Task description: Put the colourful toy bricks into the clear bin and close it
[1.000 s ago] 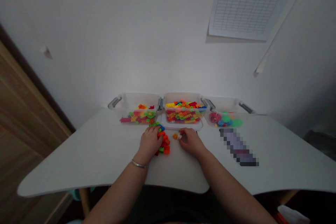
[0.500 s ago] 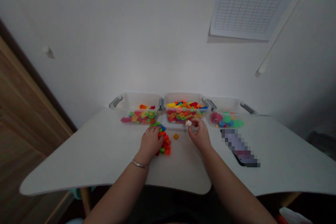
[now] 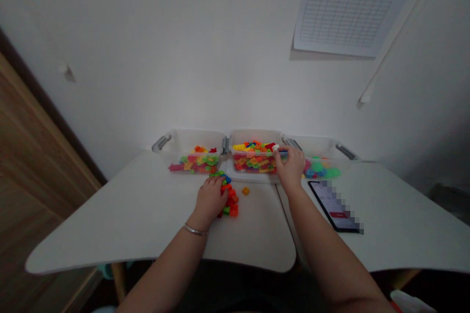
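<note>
My right hand (image 3: 291,165) pinches a small white building block (image 3: 275,147) at the front right of the middle clear bin (image 3: 257,135), which holds many coloured blocks (image 3: 253,159). On the table, my left hand (image 3: 212,196) lies over the left side of a pile of building blocks (image 3: 232,197), mostly orange and red with some green and blue. Its fingers curve against the pile, and what is under the palm is hidden. A lone orange-yellow block (image 3: 246,190) sits just right of the pile.
The left clear bin (image 3: 198,137) contains mixed coloured pieces, and the right clear bin (image 3: 312,143) holds round green, blue and red ones. A phone (image 3: 332,208) lies right of my right forearm. A wall (image 3: 183,58) rises behind the white table (image 3: 128,220).
My right hand has moved forward and to the right with the white block, from above the table to the middle bin's rim. My left hand has stayed on the pile.
</note>
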